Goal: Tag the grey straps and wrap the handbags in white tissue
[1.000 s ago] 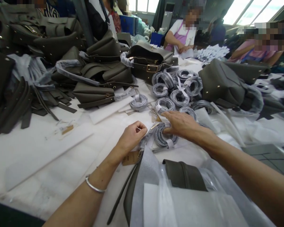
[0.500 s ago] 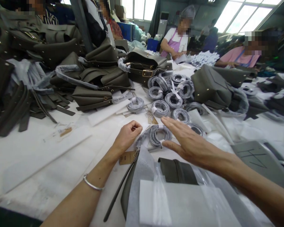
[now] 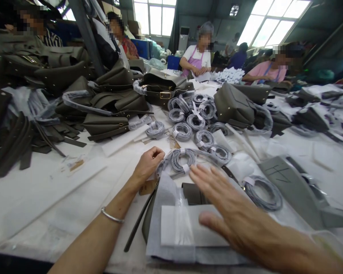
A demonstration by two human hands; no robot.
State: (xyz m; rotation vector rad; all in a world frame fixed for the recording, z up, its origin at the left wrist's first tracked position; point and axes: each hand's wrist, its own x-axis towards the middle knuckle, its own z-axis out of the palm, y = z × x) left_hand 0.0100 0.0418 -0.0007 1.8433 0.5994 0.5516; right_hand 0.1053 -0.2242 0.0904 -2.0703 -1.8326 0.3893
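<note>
My left hand (image 3: 148,163) has its fingers curled together beside the wrapped handle of a dark olive handbag (image 3: 192,193); what they hold, if anything, is hidden. My right hand (image 3: 220,198) is stretched out, fingers extended and thumb apart, slightly blurred, above the bag. Grey tissue paper (image 3: 165,194) and a pale sheet (image 3: 171,224) under clear plastic cover much of the bag. A thin dark strap (image 3: 135,228) and a brown tag (image 3: 147,187) show at its left. Just behind it sits a coiled strap (image 3: 175,160) in grey wrapping with white bands.
Several more wrapped coils (image 3: 182,132) lie farther back. Olive bags (image 3: 105,125) and loose straps (image 3: 23,140) pile up at left. A grey marked case (image 3: 291,186) stands at right, near another coil (image 3: 263,193). Co-workers (image 3: 196,57) are across the white table (image 3: 60,213).
My view has shifted, so things beyond appear farther left. My right hand has come nearer, lower over the pale sheet. My left hand stays curled by the handle.
</note>
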